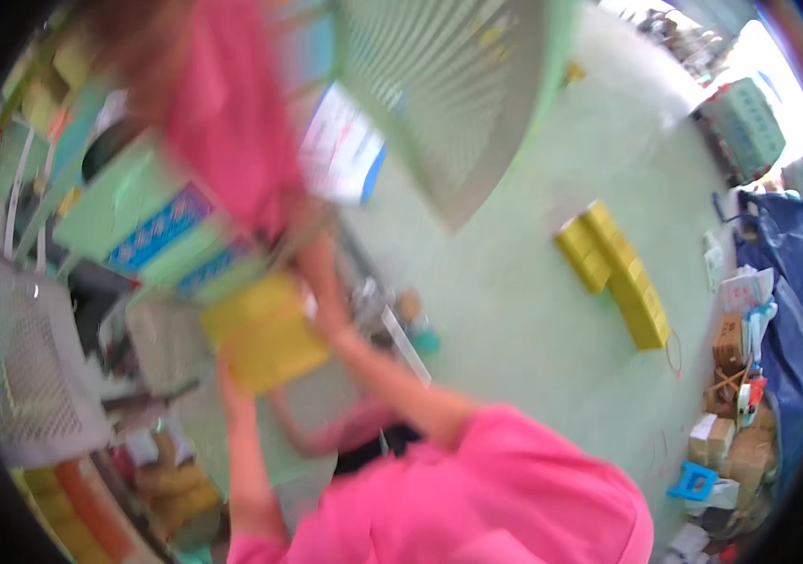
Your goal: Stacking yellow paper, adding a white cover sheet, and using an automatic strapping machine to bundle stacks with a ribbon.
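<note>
Yellow box (270, 334), left of centre in the frame, is grasped at its sides between your left hand (231, 368) and right hand (328, 318); finger placement blurred. Possible fault: uneven pressure, letting one end slip and drop.

The bright pink top (514, 498) has loose sleeves (488, 434); forearms (403, 390) are bare.

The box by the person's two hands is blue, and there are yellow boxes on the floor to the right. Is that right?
Not quite: the box by the left hand and right hand is yellow, not blue; the head view shows it. Yellow boxes are on the floor to the right.
</note>
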